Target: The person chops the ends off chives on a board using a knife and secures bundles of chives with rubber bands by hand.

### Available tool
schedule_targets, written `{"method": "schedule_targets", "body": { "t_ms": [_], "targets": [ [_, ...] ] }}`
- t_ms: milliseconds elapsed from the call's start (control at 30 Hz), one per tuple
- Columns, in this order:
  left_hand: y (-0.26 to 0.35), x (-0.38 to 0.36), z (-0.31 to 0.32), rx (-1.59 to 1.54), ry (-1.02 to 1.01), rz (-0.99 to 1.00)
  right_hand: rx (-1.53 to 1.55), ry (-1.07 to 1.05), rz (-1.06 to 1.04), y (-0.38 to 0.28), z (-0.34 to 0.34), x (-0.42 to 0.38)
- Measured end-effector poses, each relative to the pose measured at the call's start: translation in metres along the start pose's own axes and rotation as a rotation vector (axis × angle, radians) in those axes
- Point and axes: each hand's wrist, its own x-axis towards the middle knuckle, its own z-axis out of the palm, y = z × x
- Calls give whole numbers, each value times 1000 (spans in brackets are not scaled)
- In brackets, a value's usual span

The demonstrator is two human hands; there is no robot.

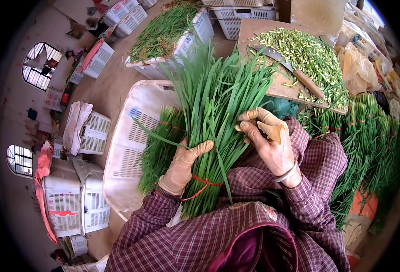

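Note:
A thick bunch of green garlic chives (218,99) leans across my lap, leaf tips pointing away from me. A red tie (206,182) circles it near the stem end, with one loose tail. My left hand (184,165), in a thin glove, is closed around the bunch just above the tie, thumb across the front. At the bunch's right edge, my right hand (270,140) has thumb and fingers pinched together against the leaves; what lies between the fingertips is hidden. Its glove is torn, baring the palm side and wrist. One long leaf hangs down across the tie.
Left of the bunch, a white crate (122,149) holds tied chives (152,158). A wooden board (277,86) at upper right carries a knife (306,81) and chopped stem pieces (299,45). More tied bunches (361,131) lie right. A crate of loose greens (193,43) stands beyond.

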Motion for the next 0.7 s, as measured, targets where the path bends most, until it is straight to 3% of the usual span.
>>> {"method": "schedule_targets", "body": {
  "t_ms": [67,200,467,533,700],
  "targets": [
    [3,0,1,13,-10,-1,-151,37,-192,3,3,7],
    [12,-5,16,47,-19,6,-353,-6,-304,17,4,14],
    [9,-1,13,84,-10,17,-337,-95,-165,22,6,10],
    [20,-5,20,56,-20,-30,-394,-31,-356,23,8,10],
    [12,-1,13,179,-28,-22,-628,120,-465,35,17,0]
  ]
}}
